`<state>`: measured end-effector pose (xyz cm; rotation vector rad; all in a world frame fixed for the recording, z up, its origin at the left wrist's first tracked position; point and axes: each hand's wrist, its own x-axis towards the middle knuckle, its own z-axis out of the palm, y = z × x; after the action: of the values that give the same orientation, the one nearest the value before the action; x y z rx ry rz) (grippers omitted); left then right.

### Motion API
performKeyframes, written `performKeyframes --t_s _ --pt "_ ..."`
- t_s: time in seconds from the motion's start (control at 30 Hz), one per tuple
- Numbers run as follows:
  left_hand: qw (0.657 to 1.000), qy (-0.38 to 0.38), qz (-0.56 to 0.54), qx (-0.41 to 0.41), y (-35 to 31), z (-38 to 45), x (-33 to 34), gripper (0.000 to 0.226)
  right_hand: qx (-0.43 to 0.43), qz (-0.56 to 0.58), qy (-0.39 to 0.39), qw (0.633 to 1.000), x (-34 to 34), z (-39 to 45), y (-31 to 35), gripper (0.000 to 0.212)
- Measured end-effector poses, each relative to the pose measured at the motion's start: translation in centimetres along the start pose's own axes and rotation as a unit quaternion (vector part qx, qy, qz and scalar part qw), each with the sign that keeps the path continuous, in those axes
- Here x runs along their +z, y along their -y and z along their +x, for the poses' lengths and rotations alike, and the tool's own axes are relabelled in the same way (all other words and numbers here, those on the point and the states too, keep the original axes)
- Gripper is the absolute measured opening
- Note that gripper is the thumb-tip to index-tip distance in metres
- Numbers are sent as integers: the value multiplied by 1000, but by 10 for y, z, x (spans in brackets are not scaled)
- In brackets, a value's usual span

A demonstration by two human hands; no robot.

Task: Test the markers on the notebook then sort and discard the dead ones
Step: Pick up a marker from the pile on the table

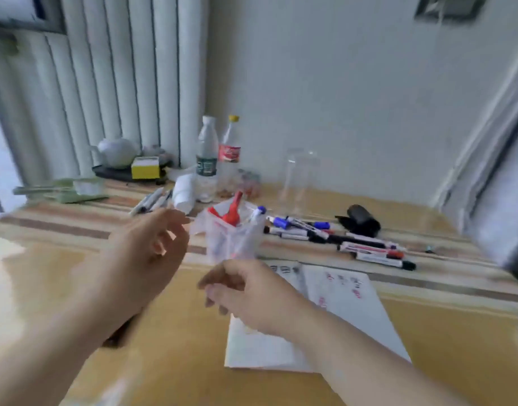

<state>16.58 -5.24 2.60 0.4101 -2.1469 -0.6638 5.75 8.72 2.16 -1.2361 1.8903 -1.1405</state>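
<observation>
Both hands hover over table (164, 332), fingers loosely curled, holding nothing: left hand (146, 253), right hand (251, 291) above notebook (339, 312). Clear bag (231, 232) with markers just beyond; loose markers (339, 238) right.

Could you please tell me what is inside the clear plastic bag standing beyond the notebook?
The clear plastic bag holds a red-capped marker and a blue-capped marker; blur hides anything lower down.

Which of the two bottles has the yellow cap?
The bottle with the red label, standing on the right of the pair. Its neighbour, the bottle with the dark green label, has a white cap.
</observation>
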Motion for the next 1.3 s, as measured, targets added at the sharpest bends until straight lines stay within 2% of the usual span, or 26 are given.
performKeyframes --t_s 0.07,0.13,0.27,0.33,0.43,0.53,0.73,0.9,0.97,1.03,1.1,1.13,1.2,1.3 --pt "998 46 -13 32 -19 15 42 13 29 -15 -70 997 -49 -9 -28 15" --pt "995 89 -4 53 -36 23 85 25 58 -61 -130 988 -94 -18 -55 17" --pt "984 159 10 78 -58 34 164 16 120 -133 -195 964 -160 -31 -105 10" --pt "977 200 -3 80 -65 38 196 17 150 -185 -233 943 -183 -35 -130 11" --pt "968 238 -16 72 -66 41 226 20 181 -265 -285 903 -213 -38 -163 27" --pt "968 242 -19 60 -55 38 242 18 206 -345 -290 869 -231 -36 -184 36" --pt "971 227 -52 60 -41 35 247 16 208 -397 -279 849 -238 -21 -203 28" --pt "969 222 -70 78 -33 33 246 16 206 -463 -233 830 -242 -17 -209 24" --pt "971 215 -74 71 -32 34 244 16 177 -472 -246 828 -239 -17 -204 22" --pt "973 206 -82 59 -34 38 244 18 115 -413 -312 848 -232 -17 -188 20" --pt "973 202 -99 42 -38 42 243 19 65 -265 -397 876 -221 -17 -163 17" --pt "972 211 -101 35 -41 43 242 18 66 -167 -415 892 -215 -17 -152 16" --pt "966 238 -98 32 -50 45 239 22 65 21 -399 914 -199 -16 -135 18" --pt "958 269 -82 49 -59 45 234 22 42 242 -364 899 -174 -14 -125 14"
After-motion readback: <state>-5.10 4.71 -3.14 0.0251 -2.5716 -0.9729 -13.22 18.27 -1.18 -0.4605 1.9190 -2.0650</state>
